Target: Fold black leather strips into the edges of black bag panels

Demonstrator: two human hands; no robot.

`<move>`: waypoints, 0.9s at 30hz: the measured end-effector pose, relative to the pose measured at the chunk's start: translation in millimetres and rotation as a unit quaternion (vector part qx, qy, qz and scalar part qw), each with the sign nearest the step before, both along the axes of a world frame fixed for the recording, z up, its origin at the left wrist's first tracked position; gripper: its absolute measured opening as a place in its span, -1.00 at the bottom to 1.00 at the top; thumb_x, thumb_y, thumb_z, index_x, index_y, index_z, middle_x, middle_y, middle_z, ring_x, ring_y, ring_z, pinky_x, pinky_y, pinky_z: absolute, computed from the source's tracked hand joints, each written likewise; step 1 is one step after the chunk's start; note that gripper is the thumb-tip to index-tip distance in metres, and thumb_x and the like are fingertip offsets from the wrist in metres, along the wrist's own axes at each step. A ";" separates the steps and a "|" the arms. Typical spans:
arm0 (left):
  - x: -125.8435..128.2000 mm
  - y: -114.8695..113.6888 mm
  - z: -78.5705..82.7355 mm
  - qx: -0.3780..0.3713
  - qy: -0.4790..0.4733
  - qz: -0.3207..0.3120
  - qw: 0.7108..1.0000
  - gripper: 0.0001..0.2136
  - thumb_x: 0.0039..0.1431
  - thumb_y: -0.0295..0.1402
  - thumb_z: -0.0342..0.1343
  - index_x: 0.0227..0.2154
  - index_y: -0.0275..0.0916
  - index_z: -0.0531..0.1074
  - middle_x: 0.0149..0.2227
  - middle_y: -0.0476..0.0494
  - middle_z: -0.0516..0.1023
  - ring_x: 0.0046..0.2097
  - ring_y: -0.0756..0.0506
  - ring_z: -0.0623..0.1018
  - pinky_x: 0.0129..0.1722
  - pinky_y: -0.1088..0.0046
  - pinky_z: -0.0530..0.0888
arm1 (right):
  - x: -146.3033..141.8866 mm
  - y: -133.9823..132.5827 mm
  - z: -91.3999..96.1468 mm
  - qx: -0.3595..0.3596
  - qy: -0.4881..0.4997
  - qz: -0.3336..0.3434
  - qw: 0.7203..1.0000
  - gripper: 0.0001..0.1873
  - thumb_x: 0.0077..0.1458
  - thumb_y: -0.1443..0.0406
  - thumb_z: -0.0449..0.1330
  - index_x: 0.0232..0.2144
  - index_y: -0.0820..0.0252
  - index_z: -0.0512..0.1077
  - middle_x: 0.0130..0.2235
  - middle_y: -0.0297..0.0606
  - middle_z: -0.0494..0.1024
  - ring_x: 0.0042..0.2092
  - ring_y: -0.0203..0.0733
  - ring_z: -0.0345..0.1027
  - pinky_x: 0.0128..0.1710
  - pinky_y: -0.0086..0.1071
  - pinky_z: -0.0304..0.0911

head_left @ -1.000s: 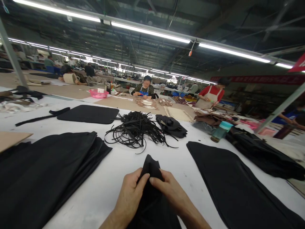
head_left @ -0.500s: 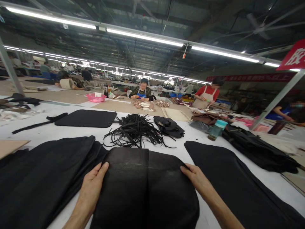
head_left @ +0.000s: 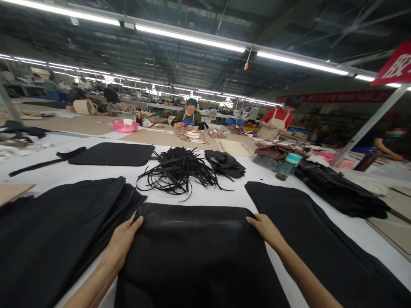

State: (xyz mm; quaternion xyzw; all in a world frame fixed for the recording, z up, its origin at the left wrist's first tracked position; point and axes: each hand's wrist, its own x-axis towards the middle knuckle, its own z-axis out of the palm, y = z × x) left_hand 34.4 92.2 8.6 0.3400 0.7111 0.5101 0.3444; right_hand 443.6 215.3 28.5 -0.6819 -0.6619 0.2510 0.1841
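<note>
A smooth black leather-like panel (head_left: 199, 252) stretches across the front of the table, its far edge lifted between my hands. My left hand (head_left: 123, 239) pinches the far left corner, thumb on top and fingers underneath. At the far right corner, my right hand (head_left: 266, 229) grips in the same way, its fingertips partly hidden by the material. Beside my left hand lies a stack of black sheets (head_left: 64, 235). Another black stack (head_left: 321, 239) lies to the right of my right hand.
Beyond the panel is a tangled heap of black strips (head_left: 183, 171), with a flat black pad (head_left: 112, 154) to its left and folded black pieces (head_left: 226, 162) to its right. A teal-lidded bottle (head_left: 288, 166) stands farther right. Co-workers sit and stand across the table.
The panel's centre line no longer shows; its upper face is now one smooth, wider surface. Both hands still hold its far corners. The view has shifted slightly.
</note>
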 end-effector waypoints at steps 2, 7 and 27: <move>-6.1 9.6 -11.0 -0.018 0.075 0.005 0.997 -0.71 0.07 -0.20 0.00 -0.30 -0.31 0.44 -0.38 -0.21 0.57 -0.27 -0.21 0.56 -0.24 0.30 0.48 | -5.8 2.3 -13.7 0.005 -0.044 0.001 0.999 -0.64 0.04 0.08 0.03 -0.59 0.19 0.39 -0.53 -0.25 0.47 -0.41 -0.13 0.38 -0.46 -0.39 0.13; -8.4 13.4 -16.4 -0.079 0.312 -0.032 0.946 -0.56 0.08 -0.26 -0.03 0.01 -0.35 0.25 -0.26 -0.27 0.50 -0.24 -0.30 0.51 -0.18 0.12 0.40 | -17.7 -2.8 -39.8 0.052 -0.143 -0.002 0.988 -0.72 0.13 0.14 -0.03 -0.37 0.18 0.39 -0.27 -0.12 0.51 -0.18 -0.04 0.37 -0.28 -0.32 0.14; 73.4 -37.6 -26.6 0.117 0.550 -0.466 0.683 -0.25 0.05 0.17 -0.14 0.20 -0.19 -0.04 0.23 -0.26 0.09 0.22 -0.26 0.17 0.14 0.07 0.21 | -99.8 -114.0 -51.9 0.261 -0.186 0.471 0.822 -0.25 0.07 -0.09 0.05 0.18 0.20 0.08 0.21 -0.20 0.16 0.21 -0.05 0.01 0.18 -0.15 -0.04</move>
